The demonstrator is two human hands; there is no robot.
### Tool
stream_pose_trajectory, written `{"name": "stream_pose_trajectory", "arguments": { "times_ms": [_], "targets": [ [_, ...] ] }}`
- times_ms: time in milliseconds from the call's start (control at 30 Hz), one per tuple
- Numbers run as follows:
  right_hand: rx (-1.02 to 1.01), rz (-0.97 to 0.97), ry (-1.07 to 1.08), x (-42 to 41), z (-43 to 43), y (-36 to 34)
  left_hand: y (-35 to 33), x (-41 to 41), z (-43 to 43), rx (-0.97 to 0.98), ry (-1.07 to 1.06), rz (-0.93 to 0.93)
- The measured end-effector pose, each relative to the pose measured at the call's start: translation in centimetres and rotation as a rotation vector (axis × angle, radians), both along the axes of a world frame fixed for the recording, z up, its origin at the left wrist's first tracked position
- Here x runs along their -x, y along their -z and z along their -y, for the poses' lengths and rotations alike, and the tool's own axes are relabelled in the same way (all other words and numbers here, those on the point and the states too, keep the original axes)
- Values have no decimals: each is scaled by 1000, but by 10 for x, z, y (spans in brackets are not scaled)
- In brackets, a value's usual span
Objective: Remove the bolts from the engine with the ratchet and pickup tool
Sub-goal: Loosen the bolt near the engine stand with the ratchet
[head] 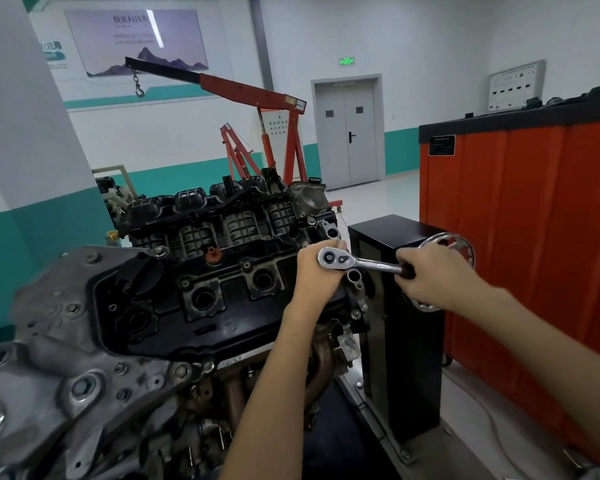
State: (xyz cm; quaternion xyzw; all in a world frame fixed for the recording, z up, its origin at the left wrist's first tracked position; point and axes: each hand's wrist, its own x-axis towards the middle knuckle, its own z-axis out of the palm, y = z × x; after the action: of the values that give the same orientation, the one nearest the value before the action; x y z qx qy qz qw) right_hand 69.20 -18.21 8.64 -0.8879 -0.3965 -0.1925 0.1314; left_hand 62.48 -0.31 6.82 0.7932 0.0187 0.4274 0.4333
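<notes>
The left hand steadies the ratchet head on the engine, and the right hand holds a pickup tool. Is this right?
No: the head view shows the right hand gripping the ratchet by its handle, not a pickup tool. The left hand does steady its head on the engine.

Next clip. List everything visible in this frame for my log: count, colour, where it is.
engine: one, black and grey, centre-left foreground.
ratchet: one, silver with a black handle, over the engine's right end.
engine hoist: at least one, red with a black boom, behind the engine.
cabinet: one, orange-red with a dark top, right side.
pedestal: one, black, between engine and cabinet.
handwheel: one, silver, on the pedestal, partly behind the right hand.
double door: one, grey, far wall.
exit sign: one, green, above the door.
poster: one, pale with a mountain picture, upper-left wall.
left hand: one, grips under the ratchet head.
right hand: one, fingers curled round the ratchet handle.
</notes>
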Motion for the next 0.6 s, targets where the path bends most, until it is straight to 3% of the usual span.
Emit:
{"name": "stream_pose_trajectory", "arguments": {
  "times_ms": [100,200,267,333,433,533,600],
  "targets": [
    [-271,-377,-69,44,-17,42,3,-11,2,202,-88,119],
    [-516,-858,-262,90,-34,75,6,-16,11,152,-64,132],
    [-582,-976,-362,104,-41,84,10,-15,13,109,-15,118],
    [-558,-872,-335,94,-37,82,10,-13,6,57,-3,77],
    [-288,-594,-244,50,-14,62,6,-4,-8,-56,46,-44],
    [52,-169,-95,4,3,23,2,3,-11,-190,67,-96],
    [86,16,-39,-9,5,5,1,2,-4,-177,37,-75]
  ]
}}
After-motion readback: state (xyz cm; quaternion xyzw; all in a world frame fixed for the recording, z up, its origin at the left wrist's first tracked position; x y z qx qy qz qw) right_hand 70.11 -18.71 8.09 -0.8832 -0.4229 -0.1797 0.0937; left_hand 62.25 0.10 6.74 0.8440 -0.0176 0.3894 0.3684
